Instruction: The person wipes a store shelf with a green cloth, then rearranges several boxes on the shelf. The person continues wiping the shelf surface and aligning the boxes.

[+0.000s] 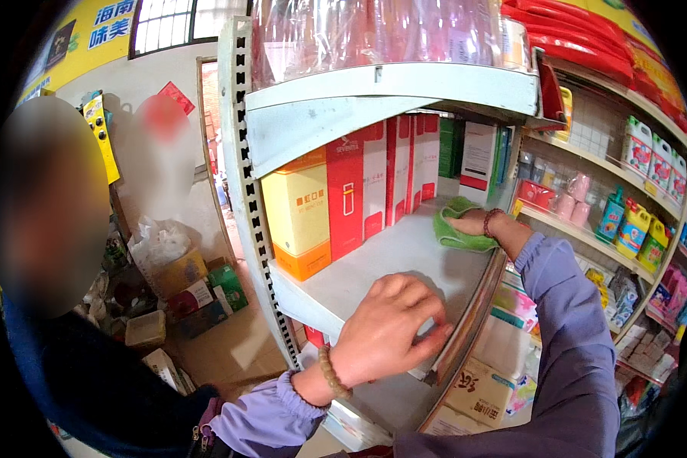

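My right hand (477, 223) presses a green cloth (456, 233) onto the grey shelf board (359, 271), towards its right end. The fingers are partly buried in the cloth. Closer to me, my left hand (393, 324) is over the front part of that shelf, with loosely bent fingers and the thumb held apart. Nothing shows in it, though its underside is hidden. Along the shelf's left side stand a yellow and orange box (298, 217), a red box (345, 202) and several red and white boxes (399, 168). Green boxes (450, 149) stand farther back.
Above hangs a pale metal shelf (389, 88) with plastic-wrapped goods. A slotted upright (244, 168) bounds the left. On the right, shelves hold bottles (631, 229) and jugs (640, 145). Cartons (477, 393) sit below. A person in dark clothing (91, 382) is close at left.
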The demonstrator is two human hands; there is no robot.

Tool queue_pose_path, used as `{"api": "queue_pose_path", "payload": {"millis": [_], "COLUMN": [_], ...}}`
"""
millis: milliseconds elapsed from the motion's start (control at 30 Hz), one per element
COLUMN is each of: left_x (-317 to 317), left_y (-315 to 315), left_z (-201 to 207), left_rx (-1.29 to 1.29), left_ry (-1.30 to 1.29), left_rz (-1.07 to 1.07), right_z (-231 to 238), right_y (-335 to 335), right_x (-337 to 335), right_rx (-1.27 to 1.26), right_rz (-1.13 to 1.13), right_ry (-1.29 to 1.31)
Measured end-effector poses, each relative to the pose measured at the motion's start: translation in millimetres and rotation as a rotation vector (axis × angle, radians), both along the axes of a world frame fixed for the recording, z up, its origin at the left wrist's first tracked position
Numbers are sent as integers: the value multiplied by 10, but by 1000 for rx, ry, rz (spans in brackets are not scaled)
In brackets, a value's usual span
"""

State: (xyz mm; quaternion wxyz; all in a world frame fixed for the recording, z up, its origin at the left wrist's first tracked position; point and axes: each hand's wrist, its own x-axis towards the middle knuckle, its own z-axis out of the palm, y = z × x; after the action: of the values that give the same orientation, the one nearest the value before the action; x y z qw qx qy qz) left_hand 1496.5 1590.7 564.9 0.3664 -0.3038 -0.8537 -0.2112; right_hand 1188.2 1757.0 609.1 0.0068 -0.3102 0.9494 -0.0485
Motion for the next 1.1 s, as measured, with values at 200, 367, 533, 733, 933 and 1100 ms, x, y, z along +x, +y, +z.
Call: {"api": "queue_pose_path", "payload": {"millis": [200, 367, 533, 733, 933, 1100], "left_x": [46, 23, 74, -30, -8, -15], "left_y": [0, 25, -35, 60, -33, -51], "left_z": [-5, 30, 9, -33, -133, -228], "left_rx": [22, 21, 49, 129, 180, 191], "left_ry": [19, 24, 89, 209, 396, 552], "left_rz": [17, -6, 53, -39, 24, 62], "right_z": [-37, -428, -199, -534, -203, -265], "right_y": [-316, -299, -840, -648, -694, -733], "right_x": [-96, -670, 328, 499, 1600, 1750], "right_rx": [14, 22, 123, 234, 200, 137], "right_rz": [50, 124, 130, 279, 658, 972], "right_ry": [19, 32, -41, 46, -10, 44]}}
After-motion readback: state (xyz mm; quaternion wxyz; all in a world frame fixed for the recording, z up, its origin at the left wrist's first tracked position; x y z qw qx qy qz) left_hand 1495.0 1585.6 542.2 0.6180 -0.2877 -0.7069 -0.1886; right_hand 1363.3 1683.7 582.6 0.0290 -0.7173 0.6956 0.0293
